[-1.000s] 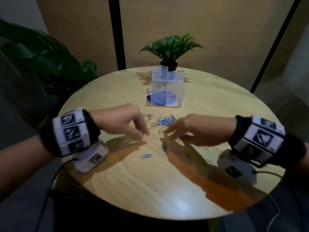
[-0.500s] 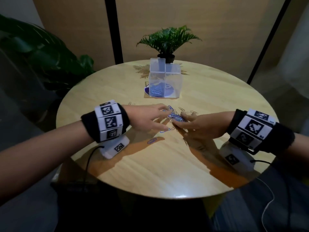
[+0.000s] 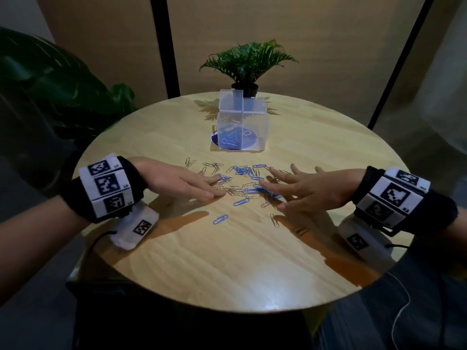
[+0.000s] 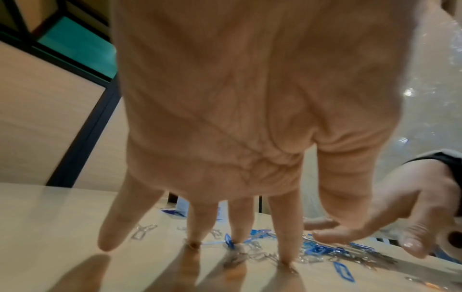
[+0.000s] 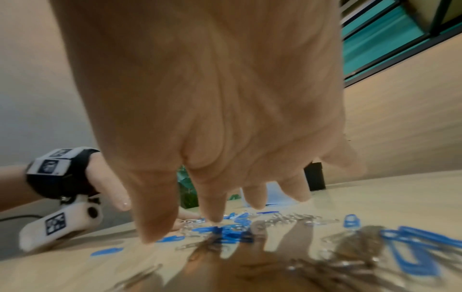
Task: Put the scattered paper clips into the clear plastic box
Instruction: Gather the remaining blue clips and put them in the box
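Observation:
Several blue and silver paper clips (image 3: 242, 184) lie scattered across the middle of the round wooden table (image 3: 227, 261). The clear plastic box (image 3: 241, 126) stands behind them with its lid up and some blue clips inside. My left hand (image 3: 199, 185) lies flat, fingers straight, with fingertips (image 4: 287, 256) touching the table at the pile's left edge. My right hand (image 3: 280, 190) is spread open, palm down, over the pile's right side; its fingertips (image 5: 215, 219) touch clips (image 5: 225, 231). Neither hand holds anything.
A small potted plant (image 3: 246, 69) stands behind the box at the table's far edge. A large leafy plant (image 3: 58, 79) is off the table to the left. Two single clips (image 3: 220, 219) lie nearer me, apart from the pile.
Both hands held a bunch of clips between them half a second ago; now their fingers are spread flat and the clips lie scattered on the table.

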